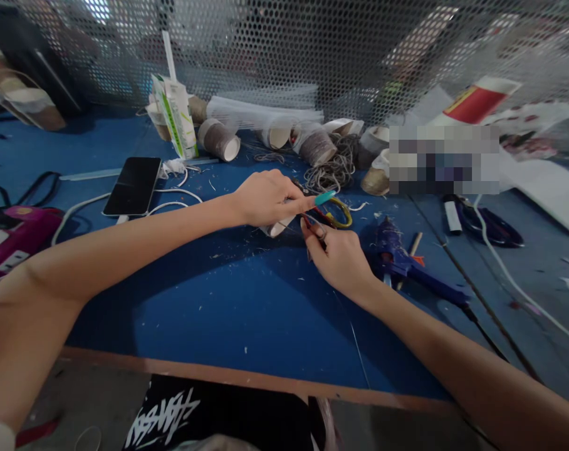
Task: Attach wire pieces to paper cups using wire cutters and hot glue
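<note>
Cup [281,227]: pale end shown, wispy fibres at its edge; the rest is hidden.
Place: beneath the left hand [267,197], by the blue table [247,288].
Left grip: wrapped around the cup.
Right hand [338,254]: fingers bent; whether anything is pinched cannot be told.

white piece [279,227] mostly hidden by left hand [269,197], magenta tool [31,233] cropped

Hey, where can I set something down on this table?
The widest bare patch of blue table, scraps aside, lies between both forearms and the near edge. Cups, tangled cord and a carton crowd beyond the left hand, a blue glue gun beside the right hand.
</note>
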The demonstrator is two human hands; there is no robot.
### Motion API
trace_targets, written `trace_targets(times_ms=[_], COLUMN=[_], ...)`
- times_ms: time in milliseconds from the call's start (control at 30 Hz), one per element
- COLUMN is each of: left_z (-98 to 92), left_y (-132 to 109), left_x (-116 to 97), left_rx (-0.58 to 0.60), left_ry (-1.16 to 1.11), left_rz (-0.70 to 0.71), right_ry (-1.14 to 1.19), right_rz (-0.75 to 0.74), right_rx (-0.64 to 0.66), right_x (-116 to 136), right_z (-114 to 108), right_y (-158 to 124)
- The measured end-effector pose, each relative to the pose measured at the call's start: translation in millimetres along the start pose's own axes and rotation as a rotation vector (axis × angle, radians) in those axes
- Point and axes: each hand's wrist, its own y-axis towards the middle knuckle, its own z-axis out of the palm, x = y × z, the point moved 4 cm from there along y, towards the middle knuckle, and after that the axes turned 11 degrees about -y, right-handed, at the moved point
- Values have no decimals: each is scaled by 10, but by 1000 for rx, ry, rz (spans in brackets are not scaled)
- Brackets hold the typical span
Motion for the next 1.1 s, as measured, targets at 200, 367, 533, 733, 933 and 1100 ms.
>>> trace_targets(times_ms=[200, 367, 533, 733, 933, 1100], left_z=[2, 6, 9, 5, 8, 1], left_y=[3, 0, -2, -4, 1, -8], left_x=[7, 10, 18, 11, 19, 48], left_rx=[-8, -26, -23, -25, -28, -57], left_ry=[2, -8, -9, 1, 10, -15], left_rz=[-28, -13, -3, -3, -3, 11], right_ry=[26, 29, 18, 39, 39, 57], right_rz=[-14, -17, -26, -35, -31, -22], right_rx=[-34, -56, -73, -82, -97, -137], right_x=[-6, -17, -21, -28, -18, -5], right_z=[3, 1, -11, -12, -26, -43], right_y=[-10, -6, -2, -10, -10, -19])
